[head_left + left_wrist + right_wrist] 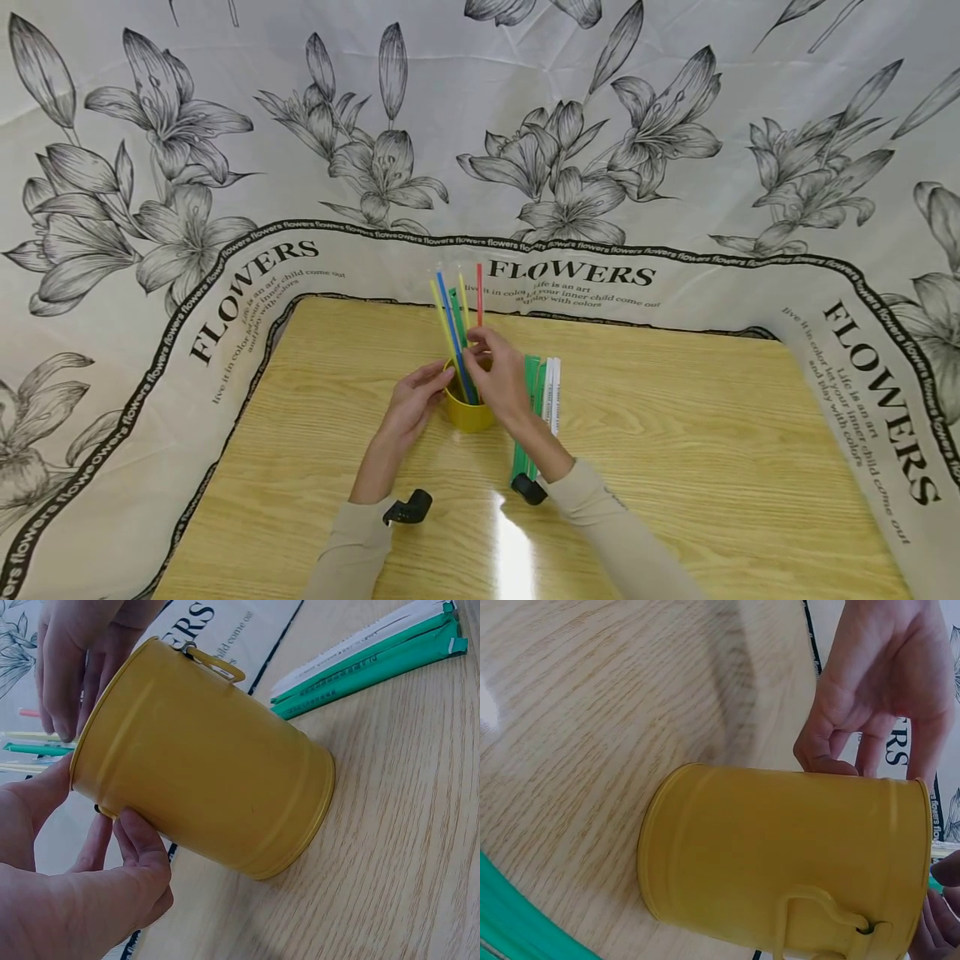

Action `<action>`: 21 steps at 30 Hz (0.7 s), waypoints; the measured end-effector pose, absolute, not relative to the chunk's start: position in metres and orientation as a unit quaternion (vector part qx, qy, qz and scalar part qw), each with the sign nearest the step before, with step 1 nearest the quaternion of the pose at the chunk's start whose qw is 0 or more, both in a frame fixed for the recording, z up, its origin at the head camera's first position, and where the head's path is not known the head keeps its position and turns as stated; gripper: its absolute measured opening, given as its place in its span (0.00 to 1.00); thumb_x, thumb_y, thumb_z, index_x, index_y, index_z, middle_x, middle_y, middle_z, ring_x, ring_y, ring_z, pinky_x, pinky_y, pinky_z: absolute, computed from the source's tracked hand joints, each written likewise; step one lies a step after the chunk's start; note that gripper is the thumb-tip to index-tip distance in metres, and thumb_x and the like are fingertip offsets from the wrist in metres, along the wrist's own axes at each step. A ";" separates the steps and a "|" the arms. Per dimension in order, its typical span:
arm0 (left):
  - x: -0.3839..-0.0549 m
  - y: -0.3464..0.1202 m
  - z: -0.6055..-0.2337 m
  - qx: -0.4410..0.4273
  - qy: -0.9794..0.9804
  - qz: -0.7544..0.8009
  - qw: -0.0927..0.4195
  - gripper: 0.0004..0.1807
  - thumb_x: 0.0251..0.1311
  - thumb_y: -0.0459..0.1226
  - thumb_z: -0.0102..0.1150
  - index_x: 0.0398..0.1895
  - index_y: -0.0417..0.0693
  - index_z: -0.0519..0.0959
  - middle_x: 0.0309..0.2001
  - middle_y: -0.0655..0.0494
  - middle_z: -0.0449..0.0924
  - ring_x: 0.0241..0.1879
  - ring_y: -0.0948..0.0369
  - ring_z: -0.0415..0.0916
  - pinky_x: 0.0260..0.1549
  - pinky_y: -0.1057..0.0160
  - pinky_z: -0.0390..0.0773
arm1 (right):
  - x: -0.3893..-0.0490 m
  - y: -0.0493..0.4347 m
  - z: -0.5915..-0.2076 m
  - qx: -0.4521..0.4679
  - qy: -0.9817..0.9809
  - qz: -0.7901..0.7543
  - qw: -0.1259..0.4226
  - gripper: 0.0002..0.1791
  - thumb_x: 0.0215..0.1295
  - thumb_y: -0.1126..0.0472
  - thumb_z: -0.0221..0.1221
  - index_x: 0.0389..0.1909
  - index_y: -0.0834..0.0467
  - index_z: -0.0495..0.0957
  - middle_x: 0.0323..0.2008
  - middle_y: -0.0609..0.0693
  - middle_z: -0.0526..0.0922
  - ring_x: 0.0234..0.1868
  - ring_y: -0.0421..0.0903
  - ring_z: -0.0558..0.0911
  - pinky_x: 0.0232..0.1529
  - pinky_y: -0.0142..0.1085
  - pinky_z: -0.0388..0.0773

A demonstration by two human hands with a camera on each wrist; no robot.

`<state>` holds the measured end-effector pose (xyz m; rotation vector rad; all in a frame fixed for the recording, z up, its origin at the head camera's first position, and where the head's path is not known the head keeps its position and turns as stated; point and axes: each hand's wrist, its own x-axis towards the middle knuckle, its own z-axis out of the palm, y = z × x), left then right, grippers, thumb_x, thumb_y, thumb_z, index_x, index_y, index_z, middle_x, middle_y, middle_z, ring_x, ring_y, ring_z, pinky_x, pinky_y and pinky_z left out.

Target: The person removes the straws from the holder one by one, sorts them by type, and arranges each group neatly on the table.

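Note:
A yellow metal bucket (468,419) with small side handles stands upright on the table. My left hand (408,407) grips its left side, thumb by the rim and fingers near a side handle, as the left wrist view shows. Several straws lean in the bucket: yellow, a blue straw (447,308), a green-wrapped one (456,307) and a red straw (480,293). Over the mouth, my right hand (504,382) has curled fingers and thumb at the straws and seems to pinch them. Its fingers partly hide the straws' lower parts.
Right of the bucket lie long green packets (525,450) and white printed packets (553,392), side by side on the wooden table (675,433). A flower-printed cloth (525,150) rises behind the table and along its sides. Each wrist carries a black camera mount.

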<state>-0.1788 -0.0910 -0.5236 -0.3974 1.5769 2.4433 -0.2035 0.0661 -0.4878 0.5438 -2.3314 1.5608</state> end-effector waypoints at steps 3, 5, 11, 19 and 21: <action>-0.178 -0.091 -0.523 -0.131 0.534 0.829 0.105 0.22 0.71 0.33 0.62 0.65 0.34 0.74 0.55 0.49 0.77 0.54 0.54 0.75 0.49 0.66 0.78 | -0.202 0.064 -0.488 0.186 -0.816 0.531 0.134 0.14 0.69 0.74 0.62 0.54 0.70 0.79 0.49 0.64 0.84 0.42 0.53 0.86 0.43 0.39 0.86; -0.178 -0.091 -0.523 -0.131 0.533 0.829 0.106 0.22 0.71 0.33 0.62 0.65 0.35 0.74 0.55 0.49 0.77 0.55 0.53 0.75 0.49 0.66 0.78 | -0.201 0.063 -0.489 0.184 -0.822 0.523 0.128 0.15 0.69 0.74 0.61 0.55 0.70 0.78 0.50 0.63 0.84 0.42 0.53 0.87 0.43 0.40 0.86; -0.178 -0.091 -0.524 -0.126 0.541 0.825 0.104 0.23 0.71 0.34 0.64 0.65 0.34 0.74 0.55 0.49 0.77 0.53 0.55 0.75 0.49 0.66 0.78 | -0.201 0.061 -0.490 0.180 -0.835 0.504 0.123 0.14 0.69 0.73 0.62 0.54 0.69 0.79 0.49 0.61 0.85 0.39 0.52 0.87 0.41 0.39 0.85; -0.180 -0.092 -0.525 -0.130 0.538 0.826 0.109 0.24 0.71 0.34 0.63 0.67 0.33 0.73 0.55 0.48 0.76 0.50 0.58 0.76 0.48 0.67 0.78 | -0.203 0.056 -0.493 0.185 -0.855 0.467 0.127 0.12 0.68 0.73 0.64 0.51 0.69 0.80 0.43 0.60 0.87 0.36 0.50 0.86 0.37 0.36 0.85; -0.180 -0.091 -0.524 -0.131 0.538 0.826 0.109 0.24 0.71 0.33 0.63 0.67 0.33 0.73 0.55 0.48 0.76 0.48 0.59 0.76 0.47 0.67 0.78 | -0.204 0.055 -0.493 0.187 -0.859 0.460 0.125 0.12 0.68 0.73 0.64 0.51 0.69 0.80 0.43 0.60 0.87 0.36 0.50 0.87 0.37 0.35 0.85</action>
